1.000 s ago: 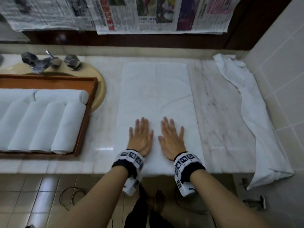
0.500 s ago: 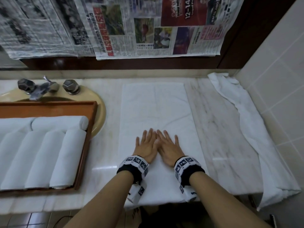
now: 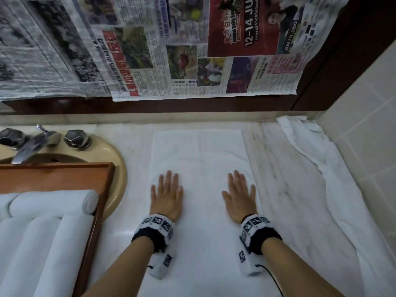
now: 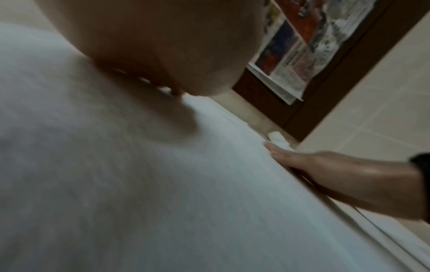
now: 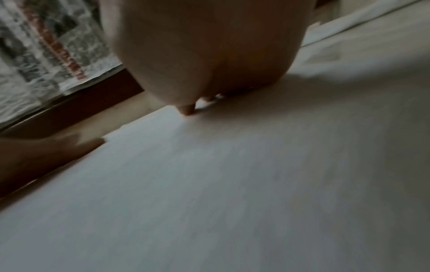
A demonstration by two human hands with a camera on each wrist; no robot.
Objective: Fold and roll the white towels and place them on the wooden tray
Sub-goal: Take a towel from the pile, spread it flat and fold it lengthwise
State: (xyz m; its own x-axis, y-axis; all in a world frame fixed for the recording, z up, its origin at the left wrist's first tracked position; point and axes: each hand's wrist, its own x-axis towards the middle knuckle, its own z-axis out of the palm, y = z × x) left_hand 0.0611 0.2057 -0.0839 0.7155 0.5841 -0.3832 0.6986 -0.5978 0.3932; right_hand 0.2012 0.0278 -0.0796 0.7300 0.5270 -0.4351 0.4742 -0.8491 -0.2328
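Observation:
A folded white towel (image 3: 200, 155) lies flat as a long strip on the marble counter, running from the back wall to the front edge. My left hand (image 3: 167, 195) presses flat on its left half and my right hand (image 3: 240, 196) presses flat on its right half, fingers straight, with a wide gap between them. The wooden tray (image 3: 102, 189) sits at the left over the sink and holds several rolled white towels (image 3: 49, 232). In the left wrist view my right hand (image 4: 344, 176) lies on the towel (image 4: 139, 184); in the right wrist view the towel (image 5: 232, 184) fills the frame.
A loose unfolded white towel (image 3: 321, 168) is draped along the right side of the counter by the tiled wall (image 3: 368, 136). A tap with two knobs (image 3: 38, 140) stands behind the tray. Newspaper sheets (image 3: 171, 50) hang on the back wall. Bare marble (image 3: 278, 179) shows right of the strip.
Both hands slid forward along the towel, came together in the middle, then spread apart to its left and right sides. The head view tilted up toward the wall.

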